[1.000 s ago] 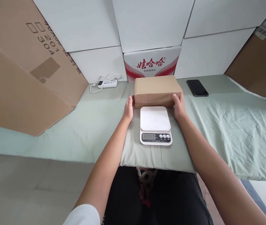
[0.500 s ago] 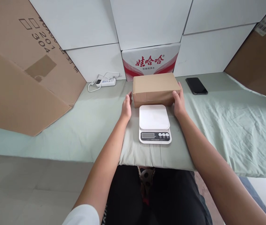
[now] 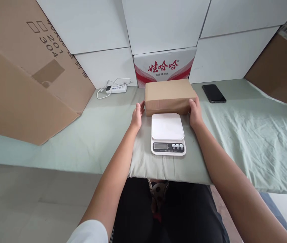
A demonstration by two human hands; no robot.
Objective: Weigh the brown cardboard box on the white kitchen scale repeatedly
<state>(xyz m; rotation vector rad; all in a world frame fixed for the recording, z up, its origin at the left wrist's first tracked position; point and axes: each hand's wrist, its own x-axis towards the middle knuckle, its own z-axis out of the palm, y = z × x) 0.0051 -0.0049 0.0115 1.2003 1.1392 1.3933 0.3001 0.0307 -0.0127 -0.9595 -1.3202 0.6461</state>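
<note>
A closed brown cardboard box [image 3: 168, 96] rests on the cloth-covered surface, right behind a white digital kitchen scale [image 3: 167, 126]. The scale's plate is bare, and its display [image 3: 160, 146] appears blank. At the box's left side is my left hand [image 3: 137, 115], thumb up and fingers extended, with the fingertips at the box's edge; whether they press on it I cannot tell. My right hand [image 3: 195, 111] grips the right front corner, its thumb on the front face and its other fingers around the side, partly hidden.
A white power strip [image 3: 116, 88] with a cable lies at the back left, a black phone [image 3: 213, 93] at the back right. White boxes [image 3: 166, 25] and a red-and-white printed carton [image 3: 165, 67] form the back wall. Large brown cartons stand left [image 3: 19, 84] and right [image 3: 282, 64].
My right hand has closed more firmly around the box's corner. My left fingertips have come closer to its left edge. The whole view has shifted slightly; box and scale stay put.
</note>
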